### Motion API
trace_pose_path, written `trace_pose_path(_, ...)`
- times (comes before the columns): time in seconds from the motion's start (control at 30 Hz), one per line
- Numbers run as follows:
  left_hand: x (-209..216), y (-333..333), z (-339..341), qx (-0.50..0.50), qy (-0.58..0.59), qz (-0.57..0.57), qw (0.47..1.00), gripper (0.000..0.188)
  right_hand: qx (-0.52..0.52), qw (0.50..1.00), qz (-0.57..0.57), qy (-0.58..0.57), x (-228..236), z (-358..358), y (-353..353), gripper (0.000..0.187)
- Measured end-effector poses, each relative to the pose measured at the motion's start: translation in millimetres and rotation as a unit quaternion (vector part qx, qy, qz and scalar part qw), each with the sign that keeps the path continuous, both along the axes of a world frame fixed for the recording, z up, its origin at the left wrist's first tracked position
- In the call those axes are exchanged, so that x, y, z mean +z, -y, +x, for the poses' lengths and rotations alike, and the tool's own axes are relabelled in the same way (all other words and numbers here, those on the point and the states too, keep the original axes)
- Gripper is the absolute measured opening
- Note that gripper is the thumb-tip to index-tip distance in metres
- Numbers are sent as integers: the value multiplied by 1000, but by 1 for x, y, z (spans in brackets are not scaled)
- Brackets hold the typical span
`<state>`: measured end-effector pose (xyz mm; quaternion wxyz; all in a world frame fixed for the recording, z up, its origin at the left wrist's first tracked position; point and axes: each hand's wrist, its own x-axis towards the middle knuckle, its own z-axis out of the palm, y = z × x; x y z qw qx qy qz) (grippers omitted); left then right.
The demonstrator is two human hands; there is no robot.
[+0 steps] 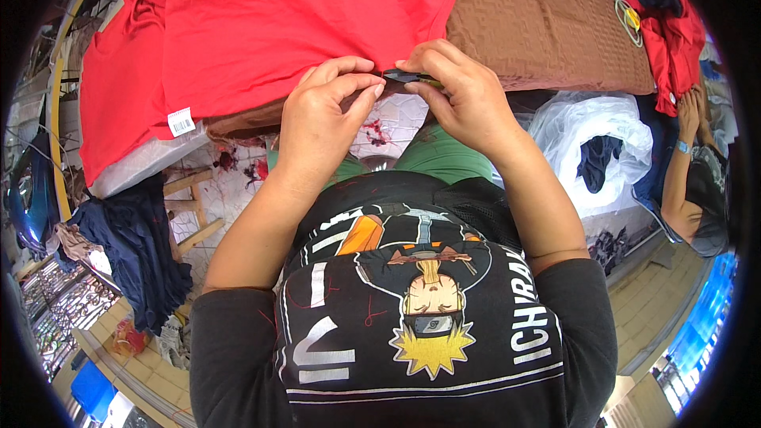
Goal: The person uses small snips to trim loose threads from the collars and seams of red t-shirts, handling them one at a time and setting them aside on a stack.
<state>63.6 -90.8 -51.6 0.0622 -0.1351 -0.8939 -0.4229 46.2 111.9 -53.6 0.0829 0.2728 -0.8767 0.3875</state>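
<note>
- Gripping dark thread snips (406, 76) in the curled right hand (464, 95), with blades pointing left.
- Holding left hand (329, 103) thumb and forefinger nearly together at the red garment's (277, 24) near edge; cannot tell whether pinching a thread.
- Apparently trimming a loose thread; calls for steady tension and blades kept off the fabric.
- Draping widely left and far, past the near edge at the white tag (181, 122).
- Leaving room rightward over brown patterned cloth (547, 24), toward a pale cord (626, 20) far right.
</note>
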Motion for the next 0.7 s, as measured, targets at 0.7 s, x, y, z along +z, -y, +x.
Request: trace_pose_path(0.7, -16, 30, -5, -11, -123, -158, 980, 20, -113, 989, -85, -51, 16, -13, -17, 25)
